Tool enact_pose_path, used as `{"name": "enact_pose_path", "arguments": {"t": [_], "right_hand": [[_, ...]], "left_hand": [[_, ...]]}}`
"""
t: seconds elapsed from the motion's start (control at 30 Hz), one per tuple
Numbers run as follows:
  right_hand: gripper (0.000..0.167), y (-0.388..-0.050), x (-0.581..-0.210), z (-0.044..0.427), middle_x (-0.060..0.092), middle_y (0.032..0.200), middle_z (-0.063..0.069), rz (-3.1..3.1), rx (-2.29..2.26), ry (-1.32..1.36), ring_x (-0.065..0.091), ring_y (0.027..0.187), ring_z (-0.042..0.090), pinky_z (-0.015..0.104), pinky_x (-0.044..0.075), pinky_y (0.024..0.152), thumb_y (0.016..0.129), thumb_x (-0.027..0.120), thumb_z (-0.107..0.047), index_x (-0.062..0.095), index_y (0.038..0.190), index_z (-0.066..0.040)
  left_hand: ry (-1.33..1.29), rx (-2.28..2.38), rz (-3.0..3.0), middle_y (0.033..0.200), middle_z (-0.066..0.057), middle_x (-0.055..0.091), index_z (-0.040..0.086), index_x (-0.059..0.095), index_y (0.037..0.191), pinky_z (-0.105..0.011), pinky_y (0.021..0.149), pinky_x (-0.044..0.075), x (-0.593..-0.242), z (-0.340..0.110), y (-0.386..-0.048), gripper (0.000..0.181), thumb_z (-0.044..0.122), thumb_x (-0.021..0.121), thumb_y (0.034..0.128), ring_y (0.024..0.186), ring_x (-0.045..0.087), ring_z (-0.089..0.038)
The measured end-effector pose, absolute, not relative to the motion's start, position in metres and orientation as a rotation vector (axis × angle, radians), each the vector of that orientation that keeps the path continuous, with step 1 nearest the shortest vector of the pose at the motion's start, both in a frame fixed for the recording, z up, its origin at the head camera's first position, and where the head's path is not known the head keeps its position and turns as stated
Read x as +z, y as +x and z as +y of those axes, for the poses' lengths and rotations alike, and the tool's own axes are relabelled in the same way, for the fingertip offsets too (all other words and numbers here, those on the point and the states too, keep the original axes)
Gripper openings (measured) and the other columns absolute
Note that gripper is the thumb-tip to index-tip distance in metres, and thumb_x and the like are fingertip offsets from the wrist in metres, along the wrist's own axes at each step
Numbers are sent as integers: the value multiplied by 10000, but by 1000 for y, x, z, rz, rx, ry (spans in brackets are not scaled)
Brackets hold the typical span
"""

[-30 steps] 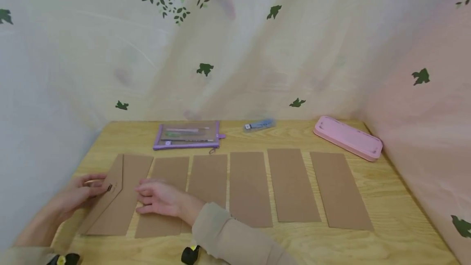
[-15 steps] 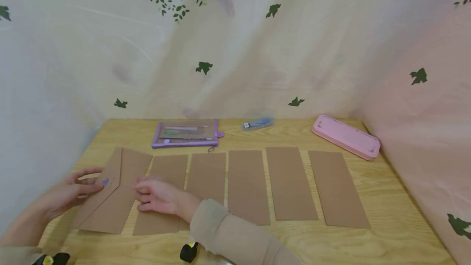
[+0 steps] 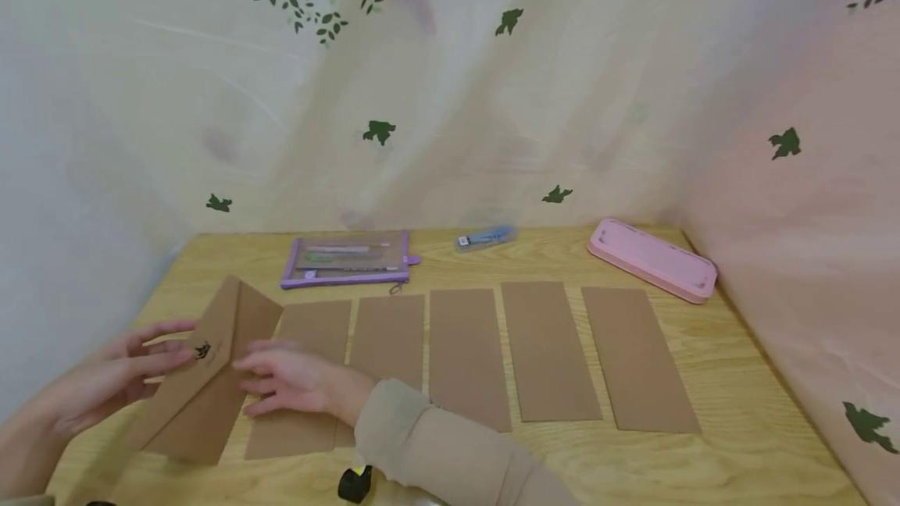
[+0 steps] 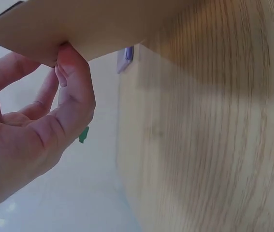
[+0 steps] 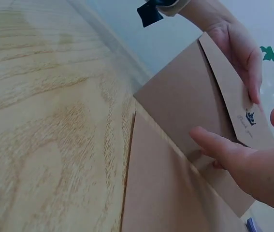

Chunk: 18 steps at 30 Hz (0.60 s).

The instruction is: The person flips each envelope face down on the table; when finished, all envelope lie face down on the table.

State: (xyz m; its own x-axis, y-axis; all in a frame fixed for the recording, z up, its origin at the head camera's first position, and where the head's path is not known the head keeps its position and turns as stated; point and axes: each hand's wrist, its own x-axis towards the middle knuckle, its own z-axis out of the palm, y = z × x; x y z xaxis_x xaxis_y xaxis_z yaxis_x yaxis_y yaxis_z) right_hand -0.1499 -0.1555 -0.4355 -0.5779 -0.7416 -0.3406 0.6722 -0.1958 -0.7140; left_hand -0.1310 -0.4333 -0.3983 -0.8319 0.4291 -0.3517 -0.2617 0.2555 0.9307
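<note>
A brown kraft envelope (image 3: 204, 381) with a pointed flap and a small dark print stands tilted up from the table at the left. My left hand (image 3: 116, 381) pinches its left edge, thumb on the flap side; the left wrist view shows this hand (image 4: 45, 106) from below the raised envelope (image 4: 93, 29). Close to the right part of the envelope is my right hand (image 3: 291, 381), its fingers loosely extended. In the right wrist view the right thumb lies in front of the envelope (image 5: 185, 96); whether it touches is unclear. Under the right hand lies another brown envelope (image 3: 316, 322).
Several more flat brown envelopes (image 3: 467, 350) lie in a row to the right. Behind them are a purple-edged mesh pencil pouch (image 3: 344, 281), a blue item in clear packaging (image 3: 485, 238) and a pink case (image 3: 650, 260). Printed cloth surrounds the wooden table (image 3: 731, 381).
My left hand has raised the leftmost envelope from lying flat to a tilted stance. The right hand has shifted slightly left in view, staying near its right side.
</note>
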Motion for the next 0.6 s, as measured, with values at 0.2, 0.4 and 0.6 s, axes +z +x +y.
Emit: {"name": "enact_pose_path", "arguments": {"t": [0.2, 0.4, 0.6], "right_hand": [[595, -146, -426, -159, 395, 1550, 215, 1036, -1923, -98, 364, 1427, 439, 656, 351, 1100, 988, 541, -17, 332, 1545, 3], [618, -146, -417, -161, 395, 1549, 208, 1016, -1945, -97, 364, 1429, 429, 624, 376, 1100, 975, 540, 10, 319, 1552, 16], [633, -146, -412, -162, 469, 1494, 201, 991, -1949, -102, 388, 1418, 419, 604, 365, 1118, 980, 534, 18, 286, 1562, 23]], "left_hand": [[174, 1651, 1969, 1341, 183, 521, 369, 443, 1404, -336, 849, 542, -396, -425, -128, 449, 50, 374, 1096, 1166, 564, -69], [234, 1723, 1870, 1358, 119, 536, 335, 476, 1411, -374, 892, 560, -395, -420, -128, 451, 45, 323, 1102, 1189, 563, -89], [369, 1839, 1629, 1394, 54, 566, 236, 493, 1464, -404, 932, 559, -396, -414, -130, 509, 5, 218, 1103, 1218, 578, -137]]}}
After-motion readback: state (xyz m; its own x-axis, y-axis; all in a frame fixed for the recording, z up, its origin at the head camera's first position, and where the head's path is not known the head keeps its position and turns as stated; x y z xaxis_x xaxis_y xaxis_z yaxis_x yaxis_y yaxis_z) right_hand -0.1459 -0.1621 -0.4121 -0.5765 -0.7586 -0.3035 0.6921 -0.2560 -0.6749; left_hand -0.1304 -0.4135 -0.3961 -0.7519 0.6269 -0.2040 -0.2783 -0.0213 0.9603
